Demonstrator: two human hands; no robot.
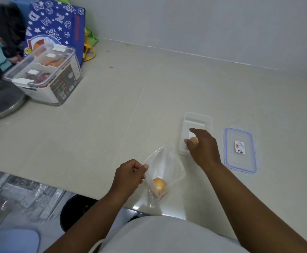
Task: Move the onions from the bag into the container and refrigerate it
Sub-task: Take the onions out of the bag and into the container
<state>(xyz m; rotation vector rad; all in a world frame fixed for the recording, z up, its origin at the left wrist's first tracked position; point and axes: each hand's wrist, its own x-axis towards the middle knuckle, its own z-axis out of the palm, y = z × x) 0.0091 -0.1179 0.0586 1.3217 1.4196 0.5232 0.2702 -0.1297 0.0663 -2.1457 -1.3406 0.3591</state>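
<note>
A clear plastic bag (pixel 169 167) lies at the counter's near edge with one yellow onion (pixel 159 185) inside. My left hand (pixel 129 175) pinches the bag's open edge. A clear rectangular container (pixel 196 121) stands open just beyond the bag. My right hand (pixel 203 147) is over its near end, fingers curled around a second onion (pixel 194 140) that sits low inside the container. Whether that onion rests on the bottom I cannot tell. The container's blue-rimmed lid (pixel 240 150) lies flat to the right.
A large lidded storage box (pixel 45 75) with food stands at the back left, in front of a blue patterned bag (pixel 57 24). A metal pot lid (pixel 1 103) lies at the far left. The beige counter (pixel 149 84) meets a white wall behind.
</note>
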